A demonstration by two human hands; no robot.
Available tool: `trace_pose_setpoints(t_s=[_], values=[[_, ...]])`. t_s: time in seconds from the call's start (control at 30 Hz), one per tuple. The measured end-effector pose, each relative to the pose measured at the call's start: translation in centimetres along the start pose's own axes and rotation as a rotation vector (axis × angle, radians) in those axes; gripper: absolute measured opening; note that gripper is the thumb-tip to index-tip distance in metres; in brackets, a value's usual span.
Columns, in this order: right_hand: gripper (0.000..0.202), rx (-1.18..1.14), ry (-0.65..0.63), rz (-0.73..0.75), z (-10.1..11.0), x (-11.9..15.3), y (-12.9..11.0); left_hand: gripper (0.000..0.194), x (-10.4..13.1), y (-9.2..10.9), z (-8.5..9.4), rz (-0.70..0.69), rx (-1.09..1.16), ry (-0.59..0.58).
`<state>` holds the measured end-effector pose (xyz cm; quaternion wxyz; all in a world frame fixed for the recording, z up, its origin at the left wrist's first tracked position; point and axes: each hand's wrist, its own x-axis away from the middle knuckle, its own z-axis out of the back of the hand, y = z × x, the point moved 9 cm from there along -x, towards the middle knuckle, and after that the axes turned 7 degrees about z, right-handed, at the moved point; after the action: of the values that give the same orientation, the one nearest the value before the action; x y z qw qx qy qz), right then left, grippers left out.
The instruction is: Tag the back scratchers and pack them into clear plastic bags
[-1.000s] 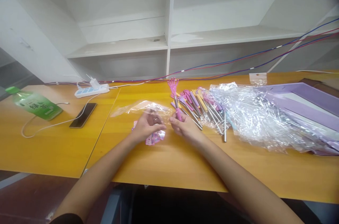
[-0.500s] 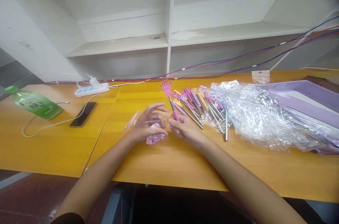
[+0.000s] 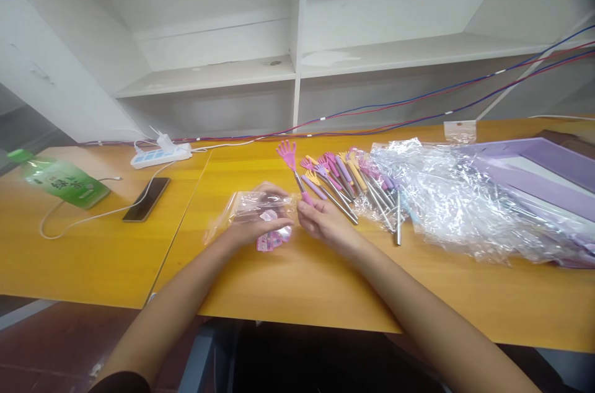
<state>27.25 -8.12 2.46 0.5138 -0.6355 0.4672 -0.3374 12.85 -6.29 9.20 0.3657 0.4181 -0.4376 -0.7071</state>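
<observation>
A pink hand-shaped back scratcher (image 3: 287,156) stands tilted, its pink handle gripped low down by my right hand (image 3: 325,224). My left hand (image 3: 255,219) has thumb and fingers apart, with a clear plastic bag (image 3: 227,214) lying over and around its fingers; how firmly it touches the bag is blurred. Beneath that hand, pink printed cards (image 3: 271,240) rest on the table. Just right of the held scratcher lies a pile of back scratchers (image 3: 346,176) in pink, purple and yellow, with metal rods.
Clear plastic bags (image 3: 446,201) are heaped on the right, against a purple box (image 3: 553,163). At the left are a green bottle (image 3: 67,181), a phone (image 3: 146,199) and a white power strip (image 3: 160,156). Cables run along the back of the table (image 3: 325,294).
The clear bag has spread out and risen around my left hand's fingers. The held scratcher's head has shifted slightly left, while my right hand stays nearly in place.
</observation>
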Motion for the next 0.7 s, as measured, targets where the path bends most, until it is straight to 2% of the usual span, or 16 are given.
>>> trace_pose_setpoints(t_s=[0.1,0.17,0.23,0.3,0.4,0.57,0.7], values=[[0.068,0.138,0.161,0.119,2.6,-0.1,-1.6,0.043,-0.1,-0.8,0.4,0.066,0.114,0.027],[0.072,0.367,0.31,0.265,5.2,0.5,-4.1,0.045,-0.2,-1.3,0.7,0.119,0.193,0.042],[0.07,0.654,0.387,0.409,7.0,1.4,-6.8,0.047,-0.4,-1.8,1.1,0.153,0.256,0.067],[0.065,0.895,0.376,0.518,7.9,2.1,-8.7,0.048,-0.5,-2.0,1.5,0.16,0.302,0.09],[0.056,1.108,0.329,0.583,8.6,2.4,-9.8,0.051,-0.7,-1.9,1.8,0.137,0.364,0.1],[0.048,1.222,0.338,0.551,9.3,2.1,-9.5,0.053,-0.7,-1.6,1.7,0.116,0.384,0.09],[0.044,1.251,0.301,0.547,8.7,2.0,-9.2,0.051,-0.7,-1.8,1.5,0.136,0.352,0.103]])
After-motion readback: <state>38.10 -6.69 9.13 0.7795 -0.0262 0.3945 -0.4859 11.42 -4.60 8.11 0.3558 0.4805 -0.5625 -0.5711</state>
